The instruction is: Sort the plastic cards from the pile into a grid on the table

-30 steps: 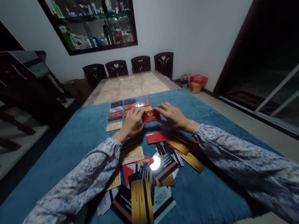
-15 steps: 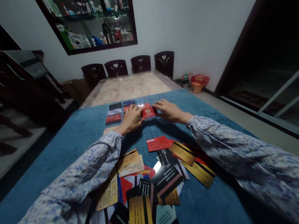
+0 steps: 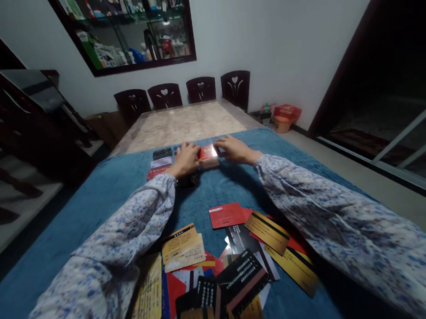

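Observation:
A shiny red card (image 3: 207, 152) lies between my two hands, on top of a low stack (image 3: 210, 163) with a tan front edge. My left hand (image 3: 186, 160) pinches its left edge, fingers bent. At the right edge, my right hand (image 3: 234, 149) has thumb and fingers curled close around the corner. Beside my left hand, partly hidden by it, stand small piles: a black pile (image 3: 162, 153), a pale lilac pile (image 3: 160, 162), a red pile (image 3: 157, 172) and a dark pile (image 3: 188, 180) under the wrist.
Nearer me, loose cards overlap in a heap: a red card (image 3: 226, 215), a gold card (image 3: 266, 231), a black card (image 3: 242, 280) and several others. Blue cloth (image 3: 102, 212) covers the near table; bare marble tabletop (image 3: 184, 122) and dark chairs (image 3: 164, 95) lie beyond.
The red card has gone from tilted up between my hands to flat on the stack. Both hands have shifted slightly away and left, uncovering the stack's tan front.

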A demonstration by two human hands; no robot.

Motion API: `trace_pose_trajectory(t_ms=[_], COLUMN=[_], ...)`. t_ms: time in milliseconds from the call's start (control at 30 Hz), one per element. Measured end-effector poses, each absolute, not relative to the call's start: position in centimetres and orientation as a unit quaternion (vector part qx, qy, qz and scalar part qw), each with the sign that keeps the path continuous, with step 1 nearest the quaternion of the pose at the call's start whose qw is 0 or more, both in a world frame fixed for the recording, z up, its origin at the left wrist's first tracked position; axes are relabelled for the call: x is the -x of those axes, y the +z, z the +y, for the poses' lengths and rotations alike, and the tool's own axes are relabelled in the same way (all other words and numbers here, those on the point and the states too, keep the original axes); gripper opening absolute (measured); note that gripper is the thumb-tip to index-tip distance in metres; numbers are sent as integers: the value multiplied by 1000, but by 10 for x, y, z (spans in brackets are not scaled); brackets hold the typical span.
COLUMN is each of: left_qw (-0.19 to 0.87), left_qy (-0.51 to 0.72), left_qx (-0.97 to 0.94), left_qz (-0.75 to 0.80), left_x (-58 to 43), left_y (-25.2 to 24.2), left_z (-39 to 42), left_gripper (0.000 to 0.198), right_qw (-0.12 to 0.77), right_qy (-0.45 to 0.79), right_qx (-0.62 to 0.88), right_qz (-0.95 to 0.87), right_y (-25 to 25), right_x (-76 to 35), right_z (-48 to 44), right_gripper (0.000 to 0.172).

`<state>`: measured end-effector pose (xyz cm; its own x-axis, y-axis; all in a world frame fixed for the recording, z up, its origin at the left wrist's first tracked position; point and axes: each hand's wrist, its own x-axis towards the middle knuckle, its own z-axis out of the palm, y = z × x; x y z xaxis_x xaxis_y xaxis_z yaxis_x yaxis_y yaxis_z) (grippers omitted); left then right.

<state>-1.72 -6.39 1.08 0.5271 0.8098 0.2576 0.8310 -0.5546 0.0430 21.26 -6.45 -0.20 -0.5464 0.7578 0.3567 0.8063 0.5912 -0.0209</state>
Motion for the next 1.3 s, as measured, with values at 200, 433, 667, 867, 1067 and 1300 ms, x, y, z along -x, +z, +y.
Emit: trace_pose_trajectory(t_ms=[200,433,667,867,1067,1300], left_qw=[41,25,20,-6,-21,-35], left_qy=[-93,-65,-28,-3,6,16], left_qx=[867,863,856,849,848,846], left_qz=[-488,-500,-515,-529,-530,-532], left_x=[14,11,9,8,9,11], left_y=[7,10,7,3,-3,-3], left_z=[-42,-19,-6,0,5,5], left_gripper=[33,35,31,24,13,18], right_qw=[152,119,103,73,61,49], right_qy=[-69,-42,-27,0,13,20], right_qx=[460,476,481,505,511,513], right_qz=[-872,-870,-870,-860,-857,-856], right_y=[-10,-18,-23,-27,-31,-29], right_x=[-209,-206,-198,-194,-194,-194], right_z=[-38,-12,4,10,13,13], right_gripper=[25,38,35,35,42,42])
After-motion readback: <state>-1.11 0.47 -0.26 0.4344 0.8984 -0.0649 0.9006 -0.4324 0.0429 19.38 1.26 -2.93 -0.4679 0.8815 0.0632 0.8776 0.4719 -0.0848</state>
